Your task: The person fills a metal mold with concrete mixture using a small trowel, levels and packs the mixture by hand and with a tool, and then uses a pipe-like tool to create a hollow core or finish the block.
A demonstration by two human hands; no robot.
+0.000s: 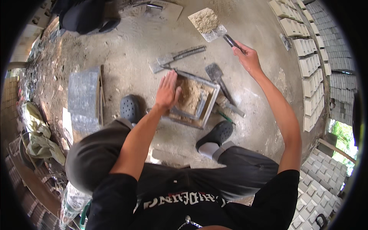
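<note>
A square-bladed trowel (215,33) is raised off to the far right, its dark handle wrapped by the fingers of my right hand (248,59). On its blade sits a heap of damp-looking, sandy mix (204,20). Between my feet lies a rectangular metal mould (212,100), partly filled with loose sandy material (190,92). My left hand (167,92) rests flat along the mould's left side, fingers stretched out and holding nothing. The palm covers part of that rim.
Beyond the mould lie a long metal tool (182,56) and a dark, flat-bladed scraper (216,74). A green-handled tool (226,116) is near my right shoe (216,135). Grey boards (84,97) lie left; pale cast blocks (308,65) line the right.
</note>
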